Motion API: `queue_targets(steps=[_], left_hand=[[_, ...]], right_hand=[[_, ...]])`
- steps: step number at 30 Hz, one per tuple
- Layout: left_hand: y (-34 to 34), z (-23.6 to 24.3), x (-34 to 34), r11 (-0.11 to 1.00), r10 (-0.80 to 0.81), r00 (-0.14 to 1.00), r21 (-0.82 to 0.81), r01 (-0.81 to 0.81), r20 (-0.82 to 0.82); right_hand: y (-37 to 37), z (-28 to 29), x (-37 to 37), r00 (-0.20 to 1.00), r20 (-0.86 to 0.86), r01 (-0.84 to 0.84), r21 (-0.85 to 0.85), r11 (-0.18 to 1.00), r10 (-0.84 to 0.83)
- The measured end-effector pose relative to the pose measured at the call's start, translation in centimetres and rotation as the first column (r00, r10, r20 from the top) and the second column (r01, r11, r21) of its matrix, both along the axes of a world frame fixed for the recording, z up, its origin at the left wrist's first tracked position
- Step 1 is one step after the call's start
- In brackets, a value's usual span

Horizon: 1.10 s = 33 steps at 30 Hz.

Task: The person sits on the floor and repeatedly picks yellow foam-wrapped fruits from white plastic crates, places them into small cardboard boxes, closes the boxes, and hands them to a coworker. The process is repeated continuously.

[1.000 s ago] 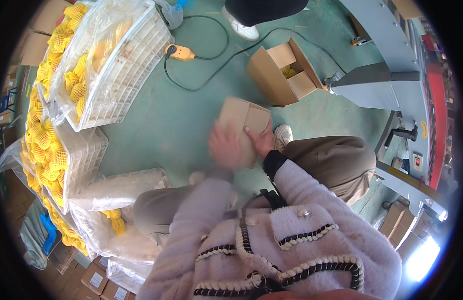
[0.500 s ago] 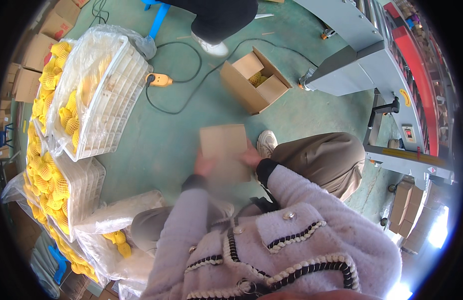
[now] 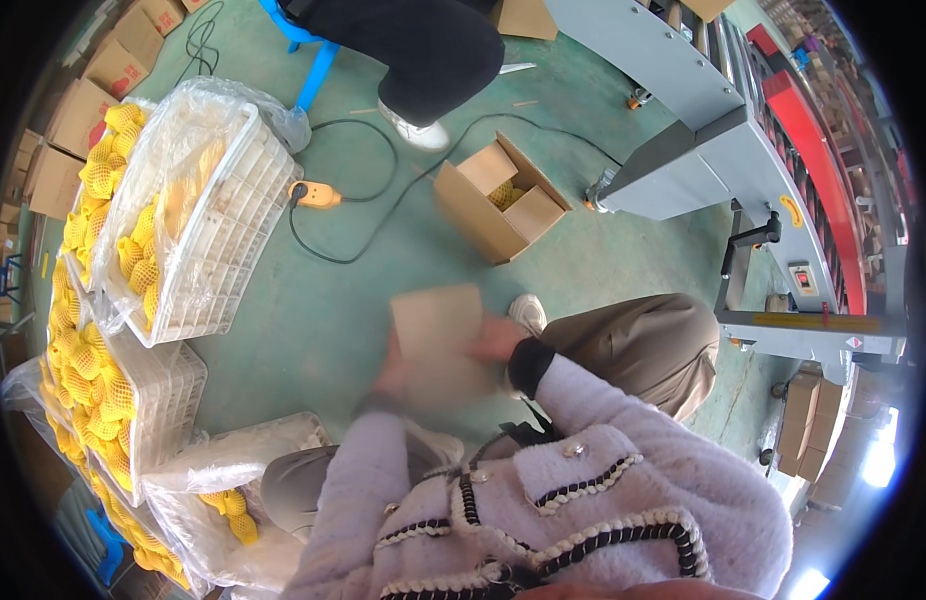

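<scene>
Both hands grip a flat piece of brown cardboard at the frame's centre — the left hand at its lower left edge, the right hand at its right side, fingers curled onto it, though motion blur hides how tightly. Since 0.5 s ago the cardboard sits in much the same central spot. It looks plain, tan, roughly square. An open carton lies above it; white crates of 1 kind of yellow netted fruit fill the left.
</scene>
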<state>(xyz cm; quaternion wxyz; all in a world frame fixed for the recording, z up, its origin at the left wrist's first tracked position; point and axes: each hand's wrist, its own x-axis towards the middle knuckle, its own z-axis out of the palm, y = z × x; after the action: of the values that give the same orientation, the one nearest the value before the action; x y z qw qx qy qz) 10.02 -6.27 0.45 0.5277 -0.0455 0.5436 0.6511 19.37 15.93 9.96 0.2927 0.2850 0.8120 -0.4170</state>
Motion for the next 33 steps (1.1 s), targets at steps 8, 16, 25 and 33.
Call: queue_targets(steps=[8,16,25,33], left_hand=[[0.8,0.8,0.3,0.999,0.036,0.994,0.012,-0.035,-0.104],[1.2,-0.3,-0.5,0.999,0.004,0.986,0.035,0.001,-0.168],[8.3,8.2,-2.7,0.734,-0.639,0.068,-0.633,-0.246,-0.767],[8.9,7.6,1.2,0.565,-0.685,0.388,-0.786,-0.253,-0.617]], right_hand=[[13.1,4.2,-5.9,0.935,-0.354,0.274,0.717,0.641,-0.004],[14.7,-5.4,-5.2,0.902,-0.402,0.418,0.721,0.552,-0.157],[14.2,-7.0,-5.7,0.833,-0.450,0.551,0.614,0.565,-0.323],[14.1,-7.1,-5.7,0.847,-0.435,0.531,0.655,0.538,-0.305]])
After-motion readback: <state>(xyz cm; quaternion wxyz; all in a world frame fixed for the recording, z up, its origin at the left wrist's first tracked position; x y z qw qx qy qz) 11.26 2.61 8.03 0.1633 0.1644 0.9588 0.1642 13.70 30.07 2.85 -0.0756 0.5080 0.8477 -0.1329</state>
